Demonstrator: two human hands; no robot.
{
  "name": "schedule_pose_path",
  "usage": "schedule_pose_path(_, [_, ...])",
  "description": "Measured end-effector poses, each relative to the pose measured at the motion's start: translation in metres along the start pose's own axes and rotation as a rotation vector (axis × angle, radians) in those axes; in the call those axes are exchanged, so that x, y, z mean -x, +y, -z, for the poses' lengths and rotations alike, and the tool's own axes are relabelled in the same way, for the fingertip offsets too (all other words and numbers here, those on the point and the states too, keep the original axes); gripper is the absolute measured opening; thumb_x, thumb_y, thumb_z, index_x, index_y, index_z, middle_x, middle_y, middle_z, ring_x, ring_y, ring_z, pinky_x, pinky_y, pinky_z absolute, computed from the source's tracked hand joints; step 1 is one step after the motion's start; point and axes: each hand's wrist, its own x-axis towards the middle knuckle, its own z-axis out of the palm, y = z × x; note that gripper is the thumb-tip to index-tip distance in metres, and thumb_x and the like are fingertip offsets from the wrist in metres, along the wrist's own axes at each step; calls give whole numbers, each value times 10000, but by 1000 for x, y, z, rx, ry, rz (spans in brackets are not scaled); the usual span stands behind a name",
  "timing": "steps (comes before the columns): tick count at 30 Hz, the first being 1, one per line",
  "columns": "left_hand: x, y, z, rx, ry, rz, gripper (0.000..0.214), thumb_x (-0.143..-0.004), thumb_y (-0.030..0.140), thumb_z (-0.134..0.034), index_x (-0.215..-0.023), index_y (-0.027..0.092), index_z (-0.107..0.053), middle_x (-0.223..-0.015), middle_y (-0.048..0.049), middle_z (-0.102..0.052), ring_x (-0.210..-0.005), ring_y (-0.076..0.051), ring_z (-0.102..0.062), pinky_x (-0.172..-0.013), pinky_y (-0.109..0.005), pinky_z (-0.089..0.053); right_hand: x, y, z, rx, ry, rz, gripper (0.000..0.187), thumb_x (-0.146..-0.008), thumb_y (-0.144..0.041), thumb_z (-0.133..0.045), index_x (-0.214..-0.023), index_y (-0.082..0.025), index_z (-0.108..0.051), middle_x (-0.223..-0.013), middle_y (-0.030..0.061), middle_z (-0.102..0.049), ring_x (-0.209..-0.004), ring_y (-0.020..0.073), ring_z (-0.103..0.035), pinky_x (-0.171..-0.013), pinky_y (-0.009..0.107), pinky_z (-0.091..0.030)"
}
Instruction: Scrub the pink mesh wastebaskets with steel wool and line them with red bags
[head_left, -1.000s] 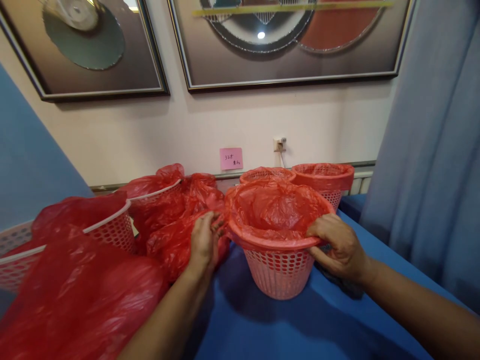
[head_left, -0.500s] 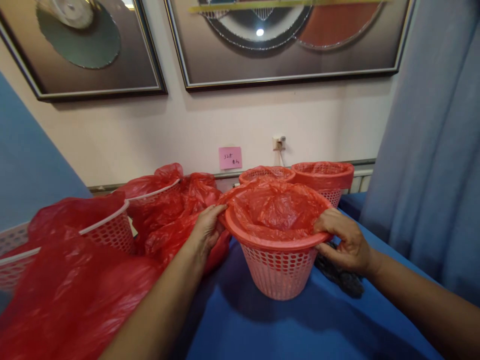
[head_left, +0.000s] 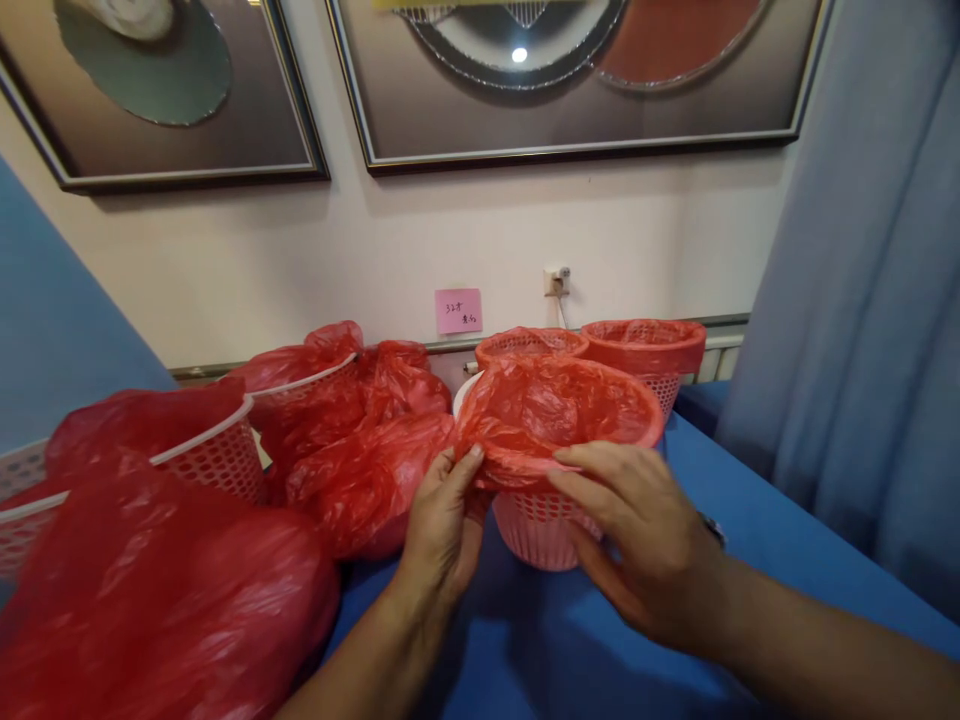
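Observation:
A pale perforated plastic basket (head_left: 541, 535) stands upright on the blue-covered table. A thin red plastic bag (head_left: 551, 400) lines it and is folded over most of the rim; at the left back a bit of white rim shows bare. My left hand (head_left: 444, 520) pinches the bag's edge at the front left of the rim, thumb on top. My right hand (head_left: 637, 535) is at the front right, fingers apart, the fingertips at the folded bag and the thumb below the rim. Whether the right fingers press on the bag I cannot tell.
Two more red-lined baskets, one right (head_left: 645, 350) and one left (head_left: 532, 345), stand behind. White baskets (head_left: 217, 455) with loose, billowing red bags (head_left: 180, 590) crowd the left side. A blue curtain (head_left: 847, 330) hangs at the right; a pink note (head_left: 457, 311) is on the wall.
My left hand has shifted right and down along the rim with the bag's edge. My right hand has let go of the right rim and come round to the front. White rim is now exposed at back left.

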Motion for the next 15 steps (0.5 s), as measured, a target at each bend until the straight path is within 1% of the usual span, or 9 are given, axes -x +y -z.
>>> schedule_pose_path(2, [-1, 0, 0, 12, 6, 14, 240, -727, 232, -887, -911, 167, -747, -893, -40, -795, -775, -175, -744, -710, -264, -621, -9, -8, -17, 4, -5, -35, 368, -1024, -172, -552, -1392, -180, -555, -1267, 138, -705, -1142, 290, -657, -943, 461, -527])
schedule_pose_path(3, [-4, 1, 2, 23, 35, 32, 201, -750, 232, -871, -884, 170, -734, -872, -33, -787, -754, -165, -737, -706, -262, -619, -12, -7, -25, 23, 2, -52, 307, -1038, -185, -539, -1341, -170, -585, -1203, 134, -725, -1070, 279, -669, -891, 441, -524])
schedule_pose_path(5, [-12, 3, 9, 45, 140, 89, 109, -819, 210, -807, -828, 175, -705, -809, -21, -762, -688, -139, -716, -677, -250, -611, -11, 1, -38, 72, 15, -59, 226, -1055, -203, -514, -1245, -167, -633, -1063, 116, -747, -929, 259, -666, -799, 412, -493])
schedule_pose_path(7, [-22, 6, 19, 47, 235, 145, 99, -875, 170, -732, -790, 173, -682, -728, -15, -721, -604, -118, -678, -621, -234, -591, -6, 10, -46, 99, 34, -48, 214, -1055, -198, -500, -1202, -162, -651, -978, 103, -744, -863, 252, -651, -757, 399, -461])
schedule_pose_path(9, [-31, 10, 28, 30, 277, 170, 139, -902, 140, -684, -766, 169, -671, -658, -11, -677, -542, -112, -640, -568, -227, -561, 0, 17, -47, 98, 62, -34, 229, -1046, -182, -492, -1212, -159, -647, -949, 95, -736, -843, 251, -643, -746, 395, -449])
schedule_pose_path(12, [-38, 18, 33, 20, 270, 111, 165, -955, 172, -635, -795, 175, -677, -699, -14, -703, -568, -110, -647, -567, -217, -536, 6, 22, -44, 75, 80, -16, 247, -1037, -172, -508, -1251, -166, -632, -955, 87, -735, -847, 251, -647, -757, 399, -454])
schedule_pose_path(14, [-40, 25, 31, 12, 237, 50, 220, -1001, 286, -615, -818, 182, -680, -718, -13, -716, -581, -114, -644, -570, -224, -525, 8, 25, -41, 45, 75, 0, 250, -1034, -167, -537, -1268, -180, -626, -983, 81, -744, -863, 246, -659, -773, 403, -461])
schedule_pose_path(15, [-41, 29, 30, -6, 205, 30, 254, -1002, 352, -625, -823, 180, -680, -710, -14, -715, -574, -120, -637, -566, -234, -520, 9, 27, -41, 28, 73, 8, 257, -1033, -159, -549, -1278, -188, -623, -997, 77, -748, -868, 242, -664, -779, 405, -463])
